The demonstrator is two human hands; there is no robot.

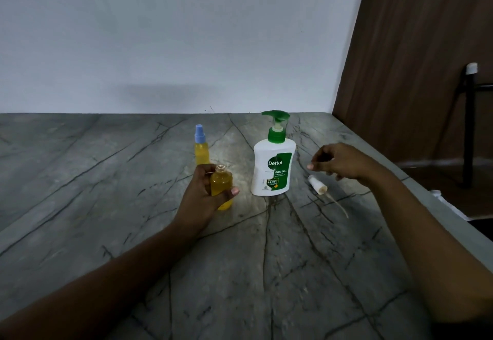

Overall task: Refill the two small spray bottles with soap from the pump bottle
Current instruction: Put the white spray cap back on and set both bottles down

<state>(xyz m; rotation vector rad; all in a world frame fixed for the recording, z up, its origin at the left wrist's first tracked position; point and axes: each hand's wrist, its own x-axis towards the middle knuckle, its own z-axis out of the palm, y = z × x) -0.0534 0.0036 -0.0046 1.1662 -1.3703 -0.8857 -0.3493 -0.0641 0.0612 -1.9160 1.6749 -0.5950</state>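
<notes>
Between left fingers (206, 170), uncapped spray bottle (221, 180)

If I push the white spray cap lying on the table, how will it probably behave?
The white spray cap lies on its side and looks round, so it may roll a little. Its thin tube looks slightly curved, so it probably bends easily. Being small, it is likely light.
</notes>
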